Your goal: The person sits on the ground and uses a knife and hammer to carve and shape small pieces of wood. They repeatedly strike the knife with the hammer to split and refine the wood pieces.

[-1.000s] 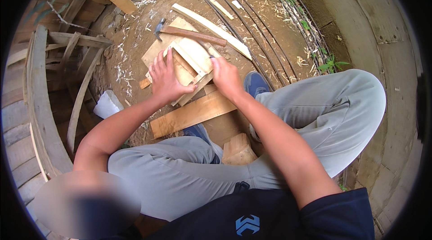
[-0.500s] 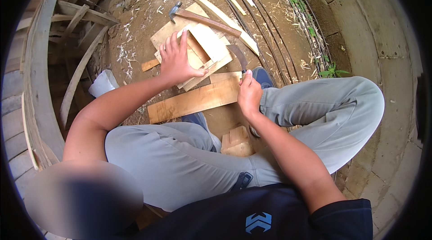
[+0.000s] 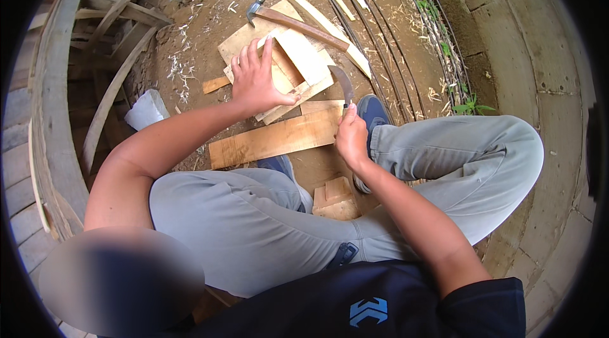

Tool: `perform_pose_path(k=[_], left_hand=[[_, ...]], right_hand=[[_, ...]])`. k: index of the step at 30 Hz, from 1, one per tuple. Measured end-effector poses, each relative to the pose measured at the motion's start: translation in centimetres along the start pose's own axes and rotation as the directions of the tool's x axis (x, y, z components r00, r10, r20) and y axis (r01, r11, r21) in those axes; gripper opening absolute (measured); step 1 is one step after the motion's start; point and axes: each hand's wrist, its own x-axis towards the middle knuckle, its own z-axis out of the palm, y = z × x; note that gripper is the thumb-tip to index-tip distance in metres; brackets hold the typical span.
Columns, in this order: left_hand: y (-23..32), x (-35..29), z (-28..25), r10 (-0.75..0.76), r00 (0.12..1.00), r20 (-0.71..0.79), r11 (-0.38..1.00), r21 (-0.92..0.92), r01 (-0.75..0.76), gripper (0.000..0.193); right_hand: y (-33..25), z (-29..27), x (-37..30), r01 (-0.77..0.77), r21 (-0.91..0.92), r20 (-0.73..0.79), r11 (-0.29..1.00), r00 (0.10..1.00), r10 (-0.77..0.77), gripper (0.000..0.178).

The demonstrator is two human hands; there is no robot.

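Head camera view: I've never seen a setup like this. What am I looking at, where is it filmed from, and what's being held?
No robot here: these are a person's bare hands, seen by a wide fisheye camera worn on the head and looking down, so straight edges bend toward the rim. The left hand is spread against a wooden frame. The right hand grips a curved blade tool. Beyond the frame lies a hammer, with a pale wood strip past it. Nearer the person are a flat plank and, between the legs, a wooden block. Shavings litter the bare ground.
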Motion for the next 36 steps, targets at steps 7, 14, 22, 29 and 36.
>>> perform_pose_path(k=[7, 14, 22, 29, 36], left_hand=[[-0.2, -0.1, 0.0, -0.003, 1.000, 0.015, 1.000, 0.030, 0.003, 0.147], [-0.3, -0.3, 0.0, 0.002, 0.999, 0.041, 1.000, 0.005, -0.002, 0.142], [0.1, -0.2, -0.9, 0.061, 0.992, 0.112, 0.996, 0.062, -0.068, 0.081], [-0.4, -0.2, -0.4, 0.070, 0.991, 0.117, 0.996, 0.054, -0.077, 0.079], [0.1, -0.2, -0.8, 0.076, 0.991, 0.110, 0.996, 0.047, -0.082, 0.074]], right_hand=[[-2.6, -0.8, -1.0, -0.138, -0.004, 0.095, 0.990, 0.986, 0.137, 0.065], [-6.1, -2.3, -2.5, 0.075, -0.124, 0.010, 0.989, 0.997, -0.075, 0.058], [-8.8, -1.6, 2.6, 0.355, -0.161, 0.125, 0.921, 0.933, -0.338, 0.053], [-11.4, -0.9, 5.1, 0.416, -0.317, 0.308, 0.852, 0.895, -0.323, 0.053], [-12.5, -0.3, 6.3, 0.492, -0.347, 0.372, 0.799, 0.854, -0.364, 0.052]])
